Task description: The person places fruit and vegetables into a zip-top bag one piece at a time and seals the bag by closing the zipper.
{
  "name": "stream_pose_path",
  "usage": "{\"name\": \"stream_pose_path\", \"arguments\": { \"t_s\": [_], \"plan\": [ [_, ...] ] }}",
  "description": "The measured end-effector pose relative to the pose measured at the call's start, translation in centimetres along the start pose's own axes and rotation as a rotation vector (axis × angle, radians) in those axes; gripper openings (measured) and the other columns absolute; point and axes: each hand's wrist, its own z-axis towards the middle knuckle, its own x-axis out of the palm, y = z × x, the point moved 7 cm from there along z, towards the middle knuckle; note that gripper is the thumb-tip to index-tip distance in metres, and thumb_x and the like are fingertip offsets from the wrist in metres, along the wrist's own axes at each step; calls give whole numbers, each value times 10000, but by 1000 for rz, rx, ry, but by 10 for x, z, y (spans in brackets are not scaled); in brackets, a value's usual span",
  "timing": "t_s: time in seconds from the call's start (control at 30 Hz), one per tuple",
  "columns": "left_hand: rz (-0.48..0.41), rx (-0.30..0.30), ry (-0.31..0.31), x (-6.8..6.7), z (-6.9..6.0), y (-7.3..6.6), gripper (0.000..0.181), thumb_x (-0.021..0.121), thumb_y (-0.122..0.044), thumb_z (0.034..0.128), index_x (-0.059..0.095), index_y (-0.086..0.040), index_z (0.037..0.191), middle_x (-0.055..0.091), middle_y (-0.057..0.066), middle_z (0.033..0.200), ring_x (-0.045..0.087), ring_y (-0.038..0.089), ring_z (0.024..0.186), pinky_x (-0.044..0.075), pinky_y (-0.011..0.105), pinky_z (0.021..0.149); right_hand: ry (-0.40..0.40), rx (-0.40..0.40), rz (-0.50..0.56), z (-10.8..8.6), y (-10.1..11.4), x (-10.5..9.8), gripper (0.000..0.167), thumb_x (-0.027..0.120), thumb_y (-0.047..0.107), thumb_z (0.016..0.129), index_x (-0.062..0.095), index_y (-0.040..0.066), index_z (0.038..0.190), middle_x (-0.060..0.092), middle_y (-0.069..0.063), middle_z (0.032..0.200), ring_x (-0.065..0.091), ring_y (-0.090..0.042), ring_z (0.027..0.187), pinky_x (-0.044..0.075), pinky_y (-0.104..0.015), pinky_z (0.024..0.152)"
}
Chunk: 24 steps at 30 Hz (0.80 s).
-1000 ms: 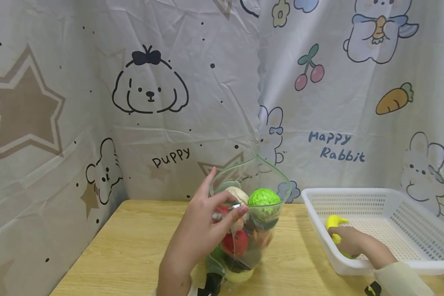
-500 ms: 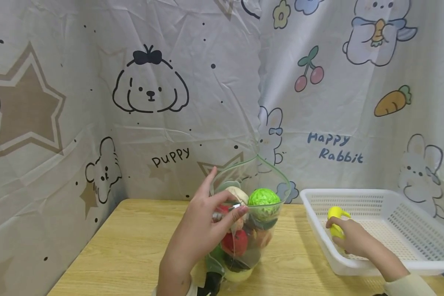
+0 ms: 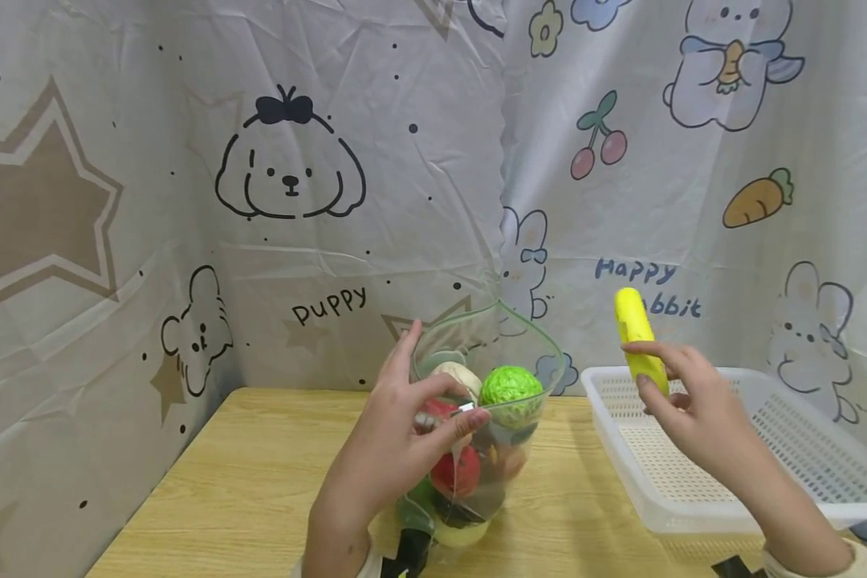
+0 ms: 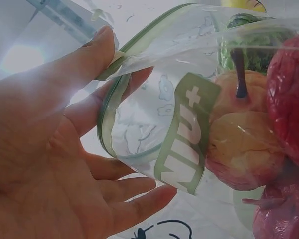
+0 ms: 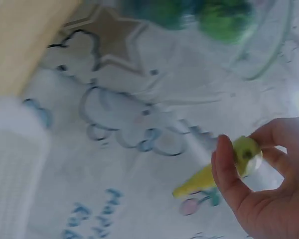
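Observation:
My left hand (image 3: 397, 433) pinches the near rim of a clear zip bag (image 3: 535, 353) with a green edge, which stands with its mouth spread. Inside the bag are a green cabbage-like ball (image 3: 510, 389), a whitish rounded piece (image 3: 457, 376), red fruit (image 3: 455, 470) and, in the left wrist view, peach-coloured fruit (image 4: 244, 147). My right hand (image 3: 708, 409) holds a yellow banana (image 3: 632, 321) between thumb and fingers, raised over the left side of the white basket. In the right wrist view the banana (image 5: 202, 181) tapers to a tip; its other end is greenish.
A white perforated plastic basket (image 3: 650, 510) stands to the right on the wooden table (image 3: 246, 482). A light curtain (image 3: 376, 193) printed with cartoon animals hangs behind and along the left side of the table.
My right hand has lifted the banana up out of the white basket and tilted it more upright. My left hand keeps its hold on the bag's rim.

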Motion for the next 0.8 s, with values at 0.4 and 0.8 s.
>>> {"name": "stream_pose_path", "arguments": {
  "t_s": [0.4, 0.8],
  "plan": [
    [21, 13, -14, -3, -2, -3, 186, 755, -457, 883, 705, -280, 859, 118, 106, 1691, 45, 352, 1555, 497, 515, 1033, -41, -312, 24, 16, 109, -30, 475, 564, -90, 941, 676, 212, 1290, 673, 14, 1226, 560, -63, 942, 475, -92, 765],
    [-46, 28, 3, -2, -3, -5, 188, 752, -422, 901, 715, -240, 872, 112, 136, 1687, 109, 414, 1534, 579, 192, 753, 261, -250, -43, 35, 135, 43, 362, 594, 33, 984, 598, 143, 1329, 657, -56, 1217, 622, -179, 961, 575, -355, 757]
  ]
}}
